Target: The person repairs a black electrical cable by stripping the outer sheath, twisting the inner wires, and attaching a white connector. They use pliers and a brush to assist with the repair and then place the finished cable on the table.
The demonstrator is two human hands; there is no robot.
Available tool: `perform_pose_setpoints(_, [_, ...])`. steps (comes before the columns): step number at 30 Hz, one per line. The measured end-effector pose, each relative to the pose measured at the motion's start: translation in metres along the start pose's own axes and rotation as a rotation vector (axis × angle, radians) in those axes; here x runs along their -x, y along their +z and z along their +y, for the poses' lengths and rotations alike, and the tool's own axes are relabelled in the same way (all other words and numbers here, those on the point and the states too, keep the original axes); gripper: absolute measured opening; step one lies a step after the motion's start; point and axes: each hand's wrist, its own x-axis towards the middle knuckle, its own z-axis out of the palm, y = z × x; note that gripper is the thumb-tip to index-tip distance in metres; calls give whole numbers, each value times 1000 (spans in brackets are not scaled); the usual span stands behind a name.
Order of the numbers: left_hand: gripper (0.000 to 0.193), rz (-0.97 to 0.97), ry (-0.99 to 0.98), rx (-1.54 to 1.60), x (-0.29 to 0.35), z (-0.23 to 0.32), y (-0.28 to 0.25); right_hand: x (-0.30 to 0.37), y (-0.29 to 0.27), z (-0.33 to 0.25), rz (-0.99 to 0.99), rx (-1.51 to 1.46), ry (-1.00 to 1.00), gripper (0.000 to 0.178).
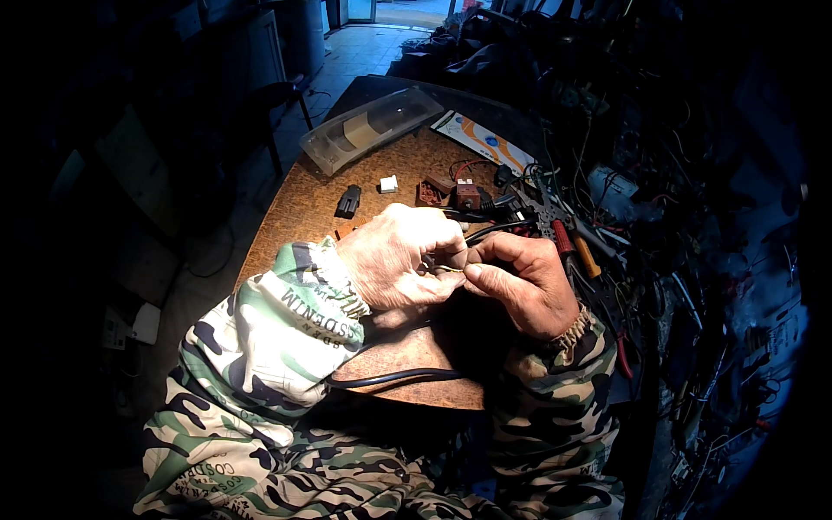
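At frame centre the left hand (399, 257) and right hand (526, 282) both pinch a thin wire (446, 267), work on which appears unfinished, while a black connector (348, 202) and white connector (388, 184) lie loose, upper middle, on the worktop (290, 212).

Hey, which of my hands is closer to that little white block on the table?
Left. Your left hand is just below the white block in the picture; your right hand is farther, below and rightward.

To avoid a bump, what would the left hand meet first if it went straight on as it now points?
The left hand would probably meet the right hand first, though the depth between them is unclear.
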Motion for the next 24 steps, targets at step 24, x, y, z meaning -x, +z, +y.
perform_pose_setpoints(24, [27,-155,-534,537,-5,-3,-13,-8,14,-6,304,572,-515,15])
